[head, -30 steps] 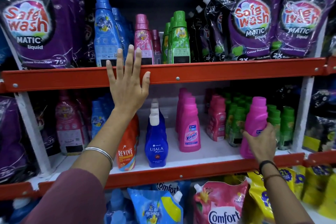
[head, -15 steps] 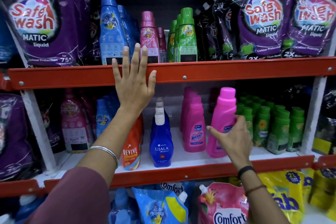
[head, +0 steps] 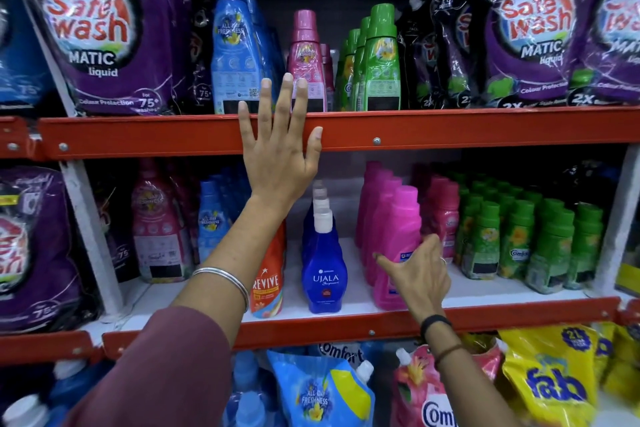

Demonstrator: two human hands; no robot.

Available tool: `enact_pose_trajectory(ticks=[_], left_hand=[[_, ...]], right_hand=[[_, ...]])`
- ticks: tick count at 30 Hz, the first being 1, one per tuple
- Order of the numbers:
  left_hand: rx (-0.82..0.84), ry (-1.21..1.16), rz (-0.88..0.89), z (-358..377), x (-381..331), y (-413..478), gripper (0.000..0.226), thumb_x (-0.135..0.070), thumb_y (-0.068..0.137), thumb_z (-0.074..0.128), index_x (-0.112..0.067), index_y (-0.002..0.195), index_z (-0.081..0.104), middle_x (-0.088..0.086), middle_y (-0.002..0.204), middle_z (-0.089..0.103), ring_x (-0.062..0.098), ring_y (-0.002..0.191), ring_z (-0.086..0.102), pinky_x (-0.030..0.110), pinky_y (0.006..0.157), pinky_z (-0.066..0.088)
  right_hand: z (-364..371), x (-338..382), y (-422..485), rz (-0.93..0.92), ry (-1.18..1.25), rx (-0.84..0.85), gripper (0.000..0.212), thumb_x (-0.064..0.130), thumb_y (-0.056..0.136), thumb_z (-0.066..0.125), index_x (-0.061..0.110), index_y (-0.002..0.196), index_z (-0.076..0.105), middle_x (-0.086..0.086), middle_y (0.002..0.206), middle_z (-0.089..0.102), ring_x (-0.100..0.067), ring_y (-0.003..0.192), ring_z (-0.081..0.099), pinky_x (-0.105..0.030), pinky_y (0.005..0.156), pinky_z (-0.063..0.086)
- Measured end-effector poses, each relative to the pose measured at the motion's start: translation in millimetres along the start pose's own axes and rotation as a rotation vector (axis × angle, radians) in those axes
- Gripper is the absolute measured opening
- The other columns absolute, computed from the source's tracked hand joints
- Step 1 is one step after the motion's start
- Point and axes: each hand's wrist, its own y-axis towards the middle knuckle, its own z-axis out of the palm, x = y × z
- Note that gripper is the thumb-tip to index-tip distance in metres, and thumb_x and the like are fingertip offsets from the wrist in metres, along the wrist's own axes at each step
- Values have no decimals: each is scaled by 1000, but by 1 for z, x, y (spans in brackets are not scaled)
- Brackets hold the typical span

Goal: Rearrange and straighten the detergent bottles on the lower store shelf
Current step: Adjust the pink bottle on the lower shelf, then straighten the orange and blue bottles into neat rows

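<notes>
A bright pink Vanish bottle stands upright at the front of a row of like pink bottles on the lower white shelf. My right hand wraps its lower part, thumb across the front and fingers round the right side. To its left stand a blue Ujala bottle heading its own row and an orange Revive bottle, partly hidden by my left forearm. My left hand lies flat with fingers spread on the orange rail of the upper shelf.
Darker pink bottles and several green Comfort bottles fill the shelf's right side. Small blue bottles and a pink one stand at left. Purple Safewash pouches and tall bottles sit above; refill pouches below.
My right hand carried the bright pink bottle leftward from beside the green bottles and set it at the front of the pink row. My left hand stayed on the upper rail.
</notes>
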Motion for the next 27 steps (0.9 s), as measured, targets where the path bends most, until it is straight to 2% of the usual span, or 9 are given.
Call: enact_pose_trajectory(ticks=[4, 10, 14, 16, 19, 21, 23, 25, 27], left_hand=[[4, -8, 0, 0, -1, -1, 57, -44, 101, 32, -18, 151, 26, 4, 157, 33, 28, 146, 25, 51, 118, 8], [51, -146, -34, -8, -9, -10, 56, -37, 101, 33, -15, 152, 25, 5, 159, 28, 28, 148, 18, 44, 120, -2], [91, -484, -32, -23, -40, -47, 55, -26, 98, 38, -10, 150, 26, 11, 158, 28, 23, 150, 11, 43, 122, 5], [127, -608, -46, -27, -59, -69, 55, -25, 99, 37, -10, 150, 25, 11, 158, 27, 20, 150, 9, 44, 123, 10], [221, -737, -67, -28, -88, -102, 53, -25, 99, 37, -12, 149, 26, 6, 158, 25, 19, 150, 13, 48, 120, 20], [304, -824, -119, -27, -104, -122, 53, -26, 99, 36, -15, 150, 25, 0, 160, 21, 16, 150, 13, 47, 119, 23], [398, -890, -201, -26, -118, -142, 54, -30, 101, 34, -21, 152, 21, -9, 162, 15, 12, 150, 12, 41, 121, 19], [475, -974, -332, -26, -133, -158, 53, -33, 102, 31, -26, 153, 18, -15, 161, 11, 4, 149, 9, 26, 121, 10], [532, -1084, -569, -30, -149, -167, 48, -31, 105, 30, -28, 151, 17, -18, 158, 12, -13, 143, 5, 7, 114, 5]], right_hand=[[1, 6, -2, 25, -46, -7, 83, 55, 60, 78, 2, 109, 39, -21, 115, 55, -39, 104, 58, -43, 73, 47], [-7, 2, -5, 4, -55, 12, 94, 78, 60, 59, 2, 113, 41, -19, 114, 56, -37, 101, 59, -40, 69, 45], [-18, -12, -5, 19, 364, 66, 88, 78, 75, 40, 5, 124, 45, -12, 125, 51, -29, 113, 53, -38, 91, 44], [-27, -17, -5, 40, 579, 93, 77, 71, 82, 35, 7, 122, 48, -6, 120, 50, -23, 113, 50, -33, 93, 38], [-35, -26, -6, 68, 742, 180, 56, 63, 82, 30, 23, 117, 48, 0, 121, 49, -15, 116, 47, -26, 93, 32], [-35, -34, -9, 77, 791, 249, 65, 75, 78, 29, 32, 125, 43, 4, 132, 48, -12, 125, 44, -30, 104, 33], [-31, -44, -10, 100, 790, 305, 91, 89, 67, 27, 31, 136, 40, 8, 143, 42, -10, 134, 38, -40, 115, 29], [-29, -51, -11, 101, 772, 358, 103, 93, 63, 24, 27, 140, 39, 5, 150, 38, -11, 138, 35, -47, 116, 28], [-29, -54, -12, 105, 772, 400, 109, 94, 60, 23, 24, 142, 37, 2, 151, 38, -13, 139, 35, -50, 116, 29]])
